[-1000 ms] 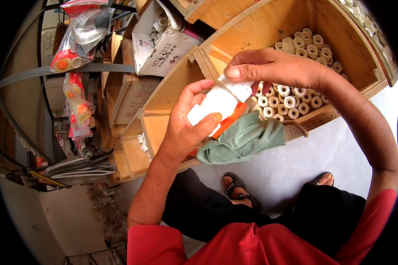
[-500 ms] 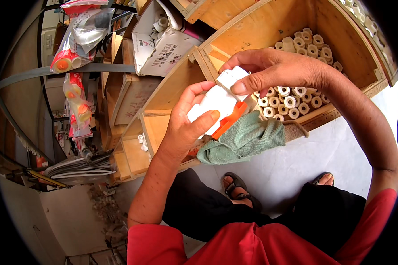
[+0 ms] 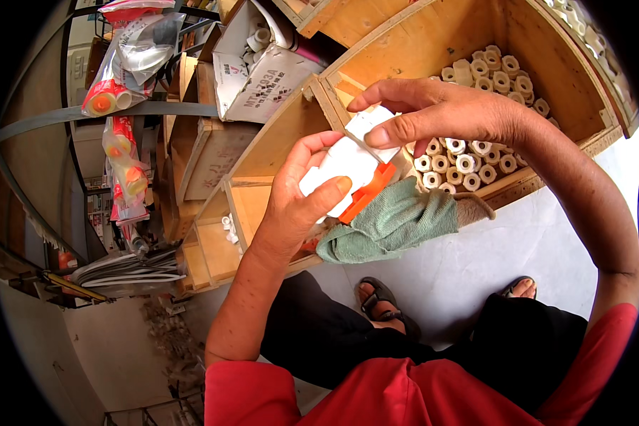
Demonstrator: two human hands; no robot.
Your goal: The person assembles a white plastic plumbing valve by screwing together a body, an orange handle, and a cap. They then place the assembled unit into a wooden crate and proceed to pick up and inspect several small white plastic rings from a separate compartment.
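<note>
In the middle of the head view is a white plastic valve (image 3: 348,165) with an orange handle (image 3: 366,194) along its near right side. My left hand (image 3: 298,202) is closed round the valve's body, thumb on the near side and fingers behind. Over the valve's upper right end, a white collar (image 3: 371,125), curves my right hand (image 3: 437,113). Its thumb presses on the collar and its index finger reaches past the far side; the other fingertips are partly hidden. A green cloth (image 3: 394,224) hangs just below the handle, over the front of the wooden bins.
A wooden bin (image 3: 405,53) beyond my right hand holds many cream ring-shaped nuts (image 3: 465,163). Further left stands a white carton (image 3: 263,92) of fittings. Bagged parts (image 3: 124,167) hang at the far left. Grey floor (image 3: 454,277) lies by my sandalled feet.
My right hand has shifted slightly on the valve's end, its thumb moving a little left and its fingers opening a bit. The collar has turned slightly. My left hand keeps its hold.
</note>
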